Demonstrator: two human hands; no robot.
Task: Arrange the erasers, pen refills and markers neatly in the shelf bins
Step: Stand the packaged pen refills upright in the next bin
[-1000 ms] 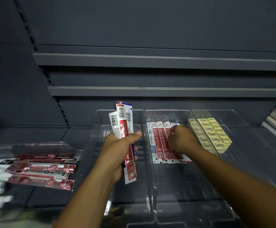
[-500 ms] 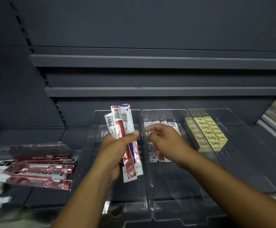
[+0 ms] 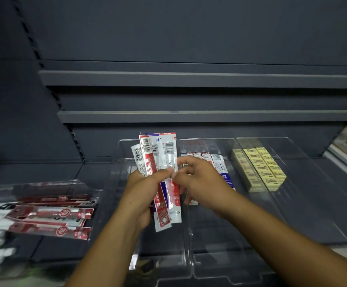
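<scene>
Head view, left hand gripping fanned refill packets, right hand pinching rightmost packet

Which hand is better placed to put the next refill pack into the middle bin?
Probably the right hand: it pinches the outer pack and sits over the middle bin, where refills lie. The left hand grips the bundle.

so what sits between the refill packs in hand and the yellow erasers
In the head view: the right hand and a row of refills lying flat.
</scene>
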